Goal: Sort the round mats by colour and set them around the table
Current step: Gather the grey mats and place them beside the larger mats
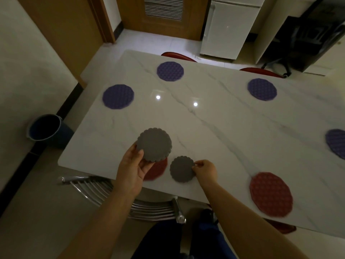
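My left hand (131, 170) grips a stack of grey scalloped mats (155, 144) lifted above the near table edge. My right hand (205, 170) pinches the right rim of a single grey mat (182, 169) that lies close to the marble table (224, 128). A red mat (156, 170) lies partly hidden under my left hand and the stack. Another red mat (270, 194) rests at the near right edge. Several purple mats lie around the table: far left (118, 96), far middle (170, 71), far right (262, 89) and at the right border (336, 143).
A chrome chair back (130, 199) stands just below the near table edge. A dark bucket (46, 128) sits on the floor to the left. Red chair backs (179, 56) show behind the far edge, with a white fridge (227, 28) beyond.
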